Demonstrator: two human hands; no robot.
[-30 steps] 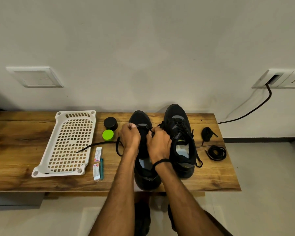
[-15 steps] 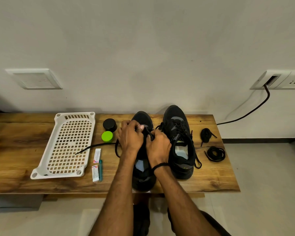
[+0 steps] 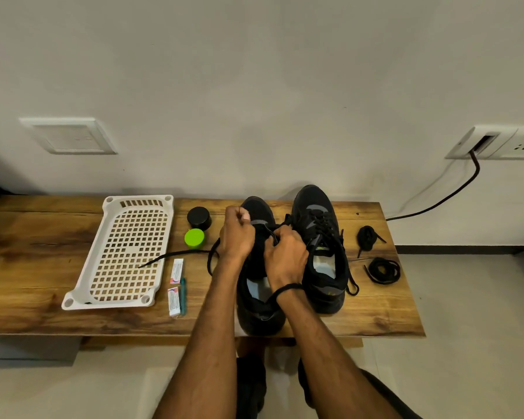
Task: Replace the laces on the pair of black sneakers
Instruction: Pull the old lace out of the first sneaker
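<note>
— Nearest first?
— The near sneaker (image 3: 259,309) stands at the desk (image 3: 375,313) front edge, both hands over it.
— Grips?
— The left hand (image 3: 236,234) has its fingers (image 3: 239,214) curled tight on the black lace (image 3: 176,254), which trails out toward 9 o'clock. The right hand (image 3: 285,252) fingers (image 3: 280,237) pinch it too.
— Hidden?
— The hands' backs cover the eyelets. The second sneaker (image 3: 318,225) stands beside it at 3 o'clock.

bare forearms (image 3: 212,328), thin black cord band (image 3: 287,287) round right wrist, dark trousers (image 3: 387,393)
</note>
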